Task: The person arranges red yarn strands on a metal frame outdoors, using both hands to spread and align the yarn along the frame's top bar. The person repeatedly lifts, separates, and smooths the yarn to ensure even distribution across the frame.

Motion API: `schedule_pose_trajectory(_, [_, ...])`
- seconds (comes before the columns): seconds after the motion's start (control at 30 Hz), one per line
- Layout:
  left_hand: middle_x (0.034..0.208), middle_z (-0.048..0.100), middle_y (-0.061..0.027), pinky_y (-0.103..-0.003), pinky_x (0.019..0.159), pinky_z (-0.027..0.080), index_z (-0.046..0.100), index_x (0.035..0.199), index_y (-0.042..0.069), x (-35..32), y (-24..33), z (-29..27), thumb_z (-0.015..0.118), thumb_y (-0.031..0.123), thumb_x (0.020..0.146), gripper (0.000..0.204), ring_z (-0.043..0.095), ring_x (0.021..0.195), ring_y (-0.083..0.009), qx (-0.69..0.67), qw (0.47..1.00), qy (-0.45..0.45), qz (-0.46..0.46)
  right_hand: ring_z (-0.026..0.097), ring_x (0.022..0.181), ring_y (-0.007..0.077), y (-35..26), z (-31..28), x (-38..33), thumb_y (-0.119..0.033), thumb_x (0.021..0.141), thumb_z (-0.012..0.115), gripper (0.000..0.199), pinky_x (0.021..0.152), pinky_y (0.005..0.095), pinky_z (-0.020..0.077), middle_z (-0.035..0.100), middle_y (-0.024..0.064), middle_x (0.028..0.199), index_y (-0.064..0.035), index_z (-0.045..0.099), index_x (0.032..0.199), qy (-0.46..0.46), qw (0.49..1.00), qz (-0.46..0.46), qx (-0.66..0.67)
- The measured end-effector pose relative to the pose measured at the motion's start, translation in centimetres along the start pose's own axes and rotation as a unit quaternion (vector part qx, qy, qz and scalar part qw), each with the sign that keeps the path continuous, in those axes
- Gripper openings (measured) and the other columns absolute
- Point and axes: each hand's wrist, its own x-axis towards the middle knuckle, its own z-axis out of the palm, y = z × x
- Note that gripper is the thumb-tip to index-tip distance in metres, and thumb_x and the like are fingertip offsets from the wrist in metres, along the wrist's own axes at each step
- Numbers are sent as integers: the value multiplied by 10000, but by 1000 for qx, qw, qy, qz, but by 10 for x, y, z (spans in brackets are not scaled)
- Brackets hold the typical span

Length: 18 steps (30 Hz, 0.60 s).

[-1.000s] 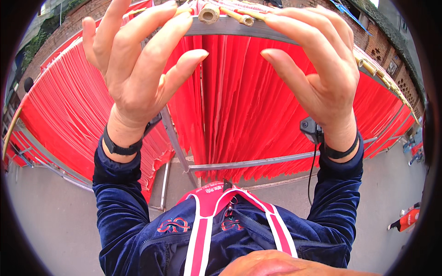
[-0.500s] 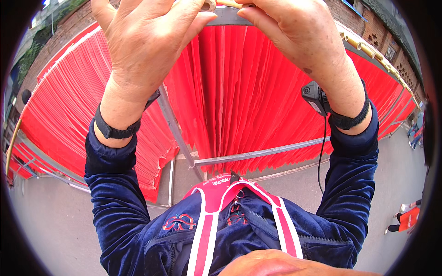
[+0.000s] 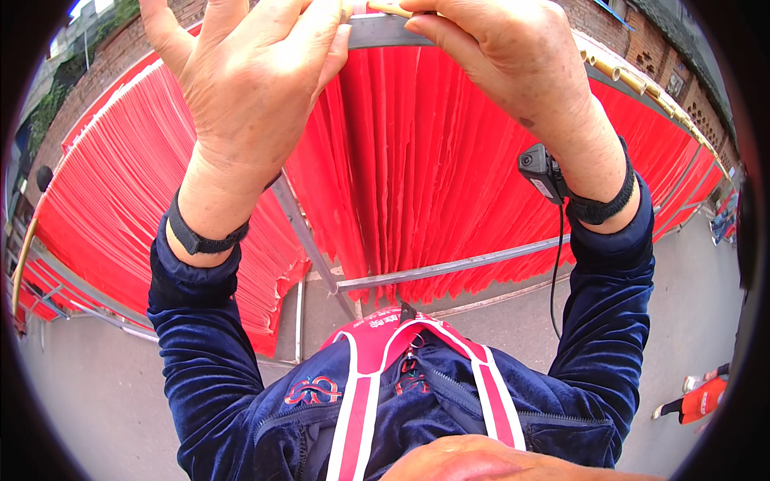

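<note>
My left hand (image 3: 253,88) is raised at the top edge, its thumb and forefinger pinched at the end of a bamboo pole (image 3: 346,11), with the other fingers spread. Only a little of that pole shows. To its right, my right hand (image 3: 513,60) pinches a thin pale bamboo stick (image 3: 391,10) between thumb and fingers. The far ends of both pieces are cut off or hidden. Just under the fingertips runs a grey metal bar (image 3: 389,32). Red sheets, likely paper or cloth, hang below in dense upright folds (image 3: 449,168).
More red sheets (image 3: 120,200) hang at the left. Bamboo pole ends (image 3: 618,72) line the rack's right top. Metal rails (image 3: 457,266) cross in front of me. A small camera (image 3: 539,168) with a cable is strapped to my right wrist. A person in red (image 3: 704,399) is at the right.
My left hand has shifted left and slightly down, widening the gap between the hands. My right hand has moved slightly left. Less of the bamboo pole's round end shows.
</note>
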Motion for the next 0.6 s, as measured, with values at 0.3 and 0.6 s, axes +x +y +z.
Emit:
schedule_pose_trajectory(0.3, [863, 626, -10, -623, 1201, 111, 780, 941, 206, -4, 0, -18, 665, 67, 793, 234, 530, 1293, -274, 94, 994, -63, 14, 658, 714, 311, -4, 2, 0, -79, 822, 691, 136, 632, 392, 534, 663, 121, 807, -45, 649, 947, 10, 1000, 10, 11])
schedule_pose_trajectory(0.6, [1080, 659, -84, -403, 888, 509, 728, 993, 86, -71, 6, -47, 704, 54, 746, 250, 630, 1001, -255, -168, 983, -3, 74, 673, 761, 249, -48, 1, -50, -31, 720, 793, 246, 679, 318, 546, 707, 111, 893, -32, 720, 955, 112, 984, -15, 138])
